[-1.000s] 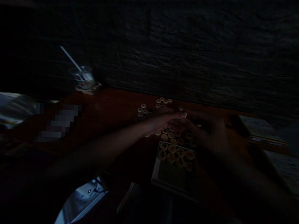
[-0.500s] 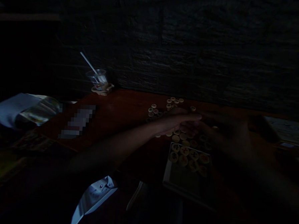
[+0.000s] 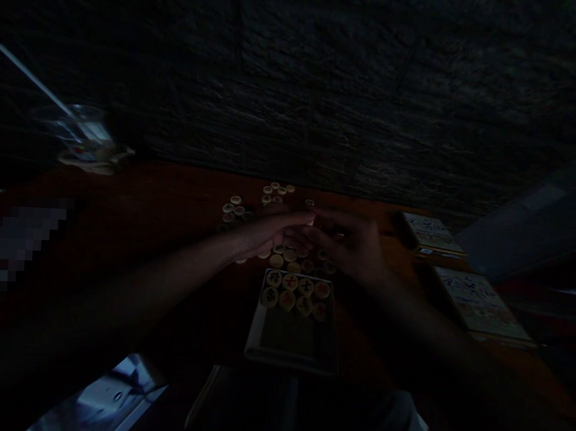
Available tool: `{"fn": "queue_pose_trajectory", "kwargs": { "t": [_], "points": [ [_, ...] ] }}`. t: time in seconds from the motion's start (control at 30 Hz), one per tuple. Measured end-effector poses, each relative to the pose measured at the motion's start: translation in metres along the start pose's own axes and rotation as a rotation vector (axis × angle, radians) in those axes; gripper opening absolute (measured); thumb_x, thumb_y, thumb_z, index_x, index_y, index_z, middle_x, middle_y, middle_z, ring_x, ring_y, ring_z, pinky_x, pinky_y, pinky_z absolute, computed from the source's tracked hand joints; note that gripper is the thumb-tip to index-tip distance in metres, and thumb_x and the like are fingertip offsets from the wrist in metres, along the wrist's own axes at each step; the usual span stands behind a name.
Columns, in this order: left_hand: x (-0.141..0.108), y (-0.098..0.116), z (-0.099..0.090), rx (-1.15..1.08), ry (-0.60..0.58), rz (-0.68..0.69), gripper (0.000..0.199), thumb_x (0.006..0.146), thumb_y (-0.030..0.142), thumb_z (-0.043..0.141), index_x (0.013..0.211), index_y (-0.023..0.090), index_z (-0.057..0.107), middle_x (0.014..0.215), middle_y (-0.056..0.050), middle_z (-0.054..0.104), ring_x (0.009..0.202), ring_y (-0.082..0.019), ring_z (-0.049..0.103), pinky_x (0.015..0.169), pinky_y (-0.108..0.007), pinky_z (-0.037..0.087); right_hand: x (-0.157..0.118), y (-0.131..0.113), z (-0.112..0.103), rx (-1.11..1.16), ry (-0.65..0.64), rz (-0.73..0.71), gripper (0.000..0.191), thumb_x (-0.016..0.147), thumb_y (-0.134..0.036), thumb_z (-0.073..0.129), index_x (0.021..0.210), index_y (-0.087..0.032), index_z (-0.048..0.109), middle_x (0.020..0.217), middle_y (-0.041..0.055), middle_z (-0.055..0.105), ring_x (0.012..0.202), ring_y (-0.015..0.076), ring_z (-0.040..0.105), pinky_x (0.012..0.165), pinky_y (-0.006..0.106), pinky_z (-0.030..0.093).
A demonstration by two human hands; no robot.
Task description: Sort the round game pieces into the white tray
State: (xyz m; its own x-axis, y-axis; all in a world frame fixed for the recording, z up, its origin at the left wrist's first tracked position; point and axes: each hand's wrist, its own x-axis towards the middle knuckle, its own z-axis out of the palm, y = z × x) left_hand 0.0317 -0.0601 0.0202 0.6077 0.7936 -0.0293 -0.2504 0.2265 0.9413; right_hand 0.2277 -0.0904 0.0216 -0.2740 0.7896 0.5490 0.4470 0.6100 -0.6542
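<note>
Round wooden pieces with red and black characters lie loose on the dark reddish table (image 3: pixel 173 190). My left hand (image 3: pixel 280 231) and my right hand (image 3: pixel 351 241) meet above these loose pieces (image 3: pixel 276 261), fingertips together. The fingers of both are drawn in, but darkness hides what they hold, if anything. Just below them, near the table's front edge, an open box (image 3: pixel 289 334) has two rows of pieces (image 3: pixel 289 282) in its far part; its near part shows a bare bottom.
A clear cup (image 3: pixel 82 131) with a straw stands at the back left by the stone wall (image 3: pixel 294 93). At right lie two flat printed boxes (image 3: pixel 434 235) (image 3: pixel 481 303). A glossy bluish-white object (image 3: pixel 109 393) is at the lower left.
The view has turned right, so the cup and box sit further left and both printed boxes show. My right hand, dim and blurred before, now appears more clearly against my left.
</note>
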Motion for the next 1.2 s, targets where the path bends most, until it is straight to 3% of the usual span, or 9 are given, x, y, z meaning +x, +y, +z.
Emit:
{"fn": "queue_pose_trajectory", "kwargs": {
  "t": [0.2, 0.37, 0.47, 0.6, 0.77, 1.0, 1.2],
  "points": [
    [-0.001, 0.000, 0.000, 0.010, 0.010, 0.018, 0.025, 0.084, 0.031, 0.079, 0.093, 0.008, 0.073, 0.081, -0.011, 0.077, 0.071, -0.019, 0.075, 0.069, -0.032, 0.063, 0.001, 0.000, 0.001, 0.028, 0.008, -0.059, 0.035, 0.087, -0.031, 0.078, 0.120, -0.021, 0.076, 0.077, 0.0005, 0.073, 0.060, 0.0123, 0.062, 0.058, 0.025, 0.050],
    [-0.001, 0.001, 0.000, 0.020, -0.020, 0.053, 0.023, 0.082, 0.022, 0.080, 0.102, 0.011, 0.076, 0.093, -0.011, 0.079, 0.077, -0.017, 0.075, 0.072, -0.029, 0.062, 0.003, -0.002, -0.002, -0.048, 0.037, -0.189, 0.028, 0.089, -0.029, 0.076, 0.116, -0.023, 0.077, 0.101, 0.0062, 0.072, 0.076, 0.0152, 0.066, 0.065, 0.028, 0.054],
    [0.000, 0.001, 0.000, -0.004, 0.008, 0.086, 0.023, 0.081, 0.023, 0.083, 0.100, 0.012, 0.076, 0.092, -0.009, 0.079, 0.079, -0.017, 0.075, 0.076, -0.030, 0.062, 0.003, -0.001, -0.003, -0.069, 0.052, -0.222, 0.027, 0.090, -0.027, 0.073, 0.117, -0.025, 0.077, 0.103, 0.0063, 0.069, 0.080, 0.0158, 0.066, 0.067, 0.028, 0.054],
    [0.002, -0.001, -0.002, -0.006, 0.079, 0.178, 0.025, 0.077, 0.028, 0.087, 0.096, 0.014, 0.078, 0.097, -0.007, 0.079, 0.087, -0.017, 0.076, 0.082, -0.029, 0.062, 0.002, -0.002, -0.002, -0.020, 0.090, -0.117, 0.029, 0.088, -0.028, 0.075, 0.117, -0.023, 0.077, 0.095, 0.0046, 0.069, 0.072, 0.0142, 0.065, 0.063, 0.027, 0.053],
    [0.003, -0.004, -0.003, 0.147, 0.157, 0.286, 0.033, 0.075, 0.030, 0.088, 0.103, 0.016, 0.078, 0.099, -0.007, 0.080, 0.085, -0.017, 0.076, 0.081, -0.029, 0.060, 0.002, -0.003, 0.005, 0.192, 0.116, 0.083, 0.025, 0.089, -0.033, 0.074, 0.111, -0.022, 0.079, 0.096, 0.0055, 0.078, 0.080, 0.0171, 0.071, 0.069, 0.028, 0.056],
    [-0.003, -0.004, 0.008, 0.445, 0.255, 0.440, 0.033, 0.074, 0.026, 0.087, 0.103, 0.015, 0.079, 0.097, -0.009, 0.081, 0.088, -0.019, 0.076, 0.079, -0.028, 0.058, 0.007, -0.008, 0.007, 0.394, 0.159, 0.306, 0.033, 0.074, -0.044, 0.088, 0.086, -0.016, 0.075, 0.070, 0.0028, 0.074, 0.054, 0.0124, 0.065, 0.047, 0.021, 0.050],
    [-0.004, -0.002, 0.009, 0.448, 0.334, 0.421, 0.024, 0.082, 0.032, 0.079, 0.102, 0.019, 0.080, 0.095, -0.006, 0.081, 0.077, -0.018, 0.075, 0.070, -0.028, 0.059, 0.008, -0.006, 0.007, 0.470, 0.133, 0.374, 0.034, 0.076, -0.048, 0.084, 0.089, -0.017, 0.077, 0.068, 0.0020, 0.073, 0.054, 0.0124, 0.065, 0.048, 0.022, 0.053]
  ]
}}
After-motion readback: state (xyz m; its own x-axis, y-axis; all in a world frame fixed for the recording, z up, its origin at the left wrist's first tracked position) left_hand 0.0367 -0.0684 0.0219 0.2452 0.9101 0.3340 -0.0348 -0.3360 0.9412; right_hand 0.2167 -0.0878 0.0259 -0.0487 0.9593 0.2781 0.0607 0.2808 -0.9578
